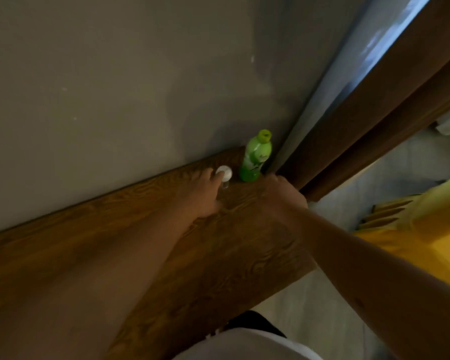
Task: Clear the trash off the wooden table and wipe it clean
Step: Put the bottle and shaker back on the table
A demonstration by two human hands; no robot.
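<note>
The wooden table (218, 255) runs along a grey wall. A green plastic bottle (255, 158) stands upright at the table's far end, in the corner. Just left of it stands a small clear bottle with a white cap (225, 174). My left hand (205, 196) reaches to that small bottle, its fingers against the cap and side; how firmly it grips I cannot tell. My right hand (283, 196) rests as a loose fist on the table's far right edge, right of the green bottle, with nothing visible in it.
The grey wall (115, 87) borders the table on the left. A dark wooden door frame (361, 118) and a pale curtain (330, 87) stand behind the bottles. Yellow fabric (413, 229) lies at the right over a pale tiled floor (322, 307).
</note>
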